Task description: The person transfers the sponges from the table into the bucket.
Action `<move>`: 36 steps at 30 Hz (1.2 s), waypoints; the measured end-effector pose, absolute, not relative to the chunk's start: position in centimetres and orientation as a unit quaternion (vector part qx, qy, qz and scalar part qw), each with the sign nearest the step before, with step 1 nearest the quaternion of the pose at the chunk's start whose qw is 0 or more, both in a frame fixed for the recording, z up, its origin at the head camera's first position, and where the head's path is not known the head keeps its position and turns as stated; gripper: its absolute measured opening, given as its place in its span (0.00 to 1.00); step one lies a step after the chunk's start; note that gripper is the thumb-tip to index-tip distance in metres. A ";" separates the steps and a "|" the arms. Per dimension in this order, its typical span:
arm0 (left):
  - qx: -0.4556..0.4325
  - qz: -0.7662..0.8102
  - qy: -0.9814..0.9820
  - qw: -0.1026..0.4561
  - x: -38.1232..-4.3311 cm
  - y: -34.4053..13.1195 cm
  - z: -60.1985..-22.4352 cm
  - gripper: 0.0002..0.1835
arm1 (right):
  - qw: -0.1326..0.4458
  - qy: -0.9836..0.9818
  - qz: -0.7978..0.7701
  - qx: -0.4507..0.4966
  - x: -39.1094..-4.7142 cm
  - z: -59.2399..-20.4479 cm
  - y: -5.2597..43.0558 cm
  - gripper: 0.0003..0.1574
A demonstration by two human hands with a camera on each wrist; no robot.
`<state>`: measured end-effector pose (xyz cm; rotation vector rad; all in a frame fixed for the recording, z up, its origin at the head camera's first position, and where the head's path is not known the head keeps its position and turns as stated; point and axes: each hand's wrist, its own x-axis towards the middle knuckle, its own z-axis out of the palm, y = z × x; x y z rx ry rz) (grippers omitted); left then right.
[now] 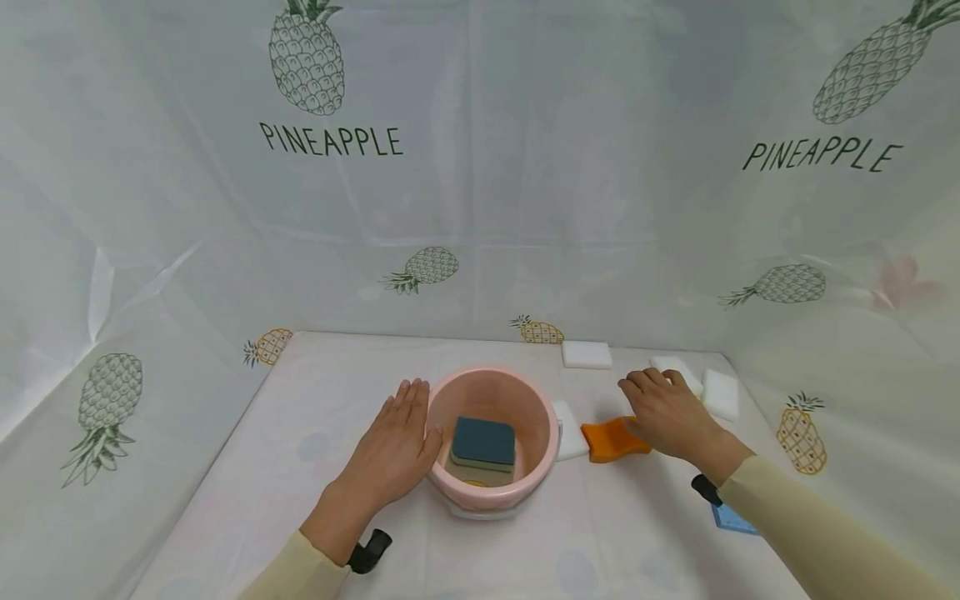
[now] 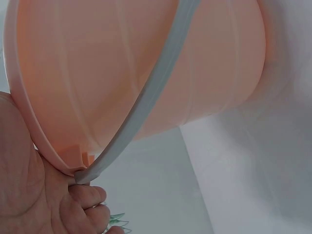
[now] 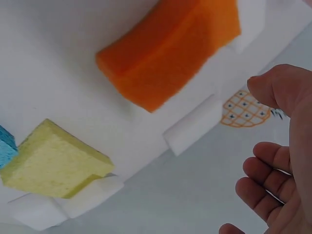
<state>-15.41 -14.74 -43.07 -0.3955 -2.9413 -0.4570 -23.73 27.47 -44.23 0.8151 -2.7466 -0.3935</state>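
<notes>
A pink bucket (image 1: 491,498) with a grey handle (image 2: 146,97) stands on the table. Inside it lies a sponge (image 1: 483,442) with a dark teal top, and a bit of yellow shows below. My left hand (image 1: 397,450) rests against the bucket's left rim, its fingers straight. Above the table at the right, my right hand (image 1: 670,417) hovers with loosely bent fingers and holds nothing. Just below and left of it in the head view is a wavy orange sponge (image 1: 611,439). In the right wrist view, thumb and fingers stand apart from the orange sponge.
White foam blocks lie along the back: one block (image 1: 587,354) behind the bucket, another (image 1: 722,393) at the far right, one (image 1: 568,433) beside the bucket. A yellow sponge (image 3: 56,158) and a blue sponge (image 1: 733,518) lie at the right. Pineapple-printed sheeting (image 1: 480,183) rises behind.
</notes>
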 end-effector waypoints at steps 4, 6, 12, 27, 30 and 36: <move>-0.131 -0.148 -0.978 0.067 -15.4 -14.7 -43.0 0.36 | 0.118 -0.940 -0.139 0.289 -23.6 -45.1 28.0 0.41; -0.132 -0.146 -0.978 0.066 -15.4 -14.8 -43.0 0.36 | 0.119 -0.938 -0.137 0.295 -23.5 -45.5 28.2 0.42; -0.134 -0.150 -0.978 0.064 -15.4 -14.8 -43.1 0.35 | 0.106 -0.941 -0.123 0.297 -23.3 -46.7 28.6 0.48; -0.131 -0.149 -0.978 0.066 -15.4 -14.7 -43.0 0.36 | 0.061 -0.949 -0.104 0.291 -23.3 -49.0 29.5 0.44; -0.130 -0.150 -0.978 0.065 -15.3 -14.7 -43.0 0.36 | 0.049 -0.952 -0.097 0.286 -23.2 -49.1 29.5 0.43; -0.130 -0.150 -0.978 0.068 -15.4 -14.7 -43.1 0.36 | 0.042 -0.953 -0.090 0.286 -23.2 -49.0 29.7 0.40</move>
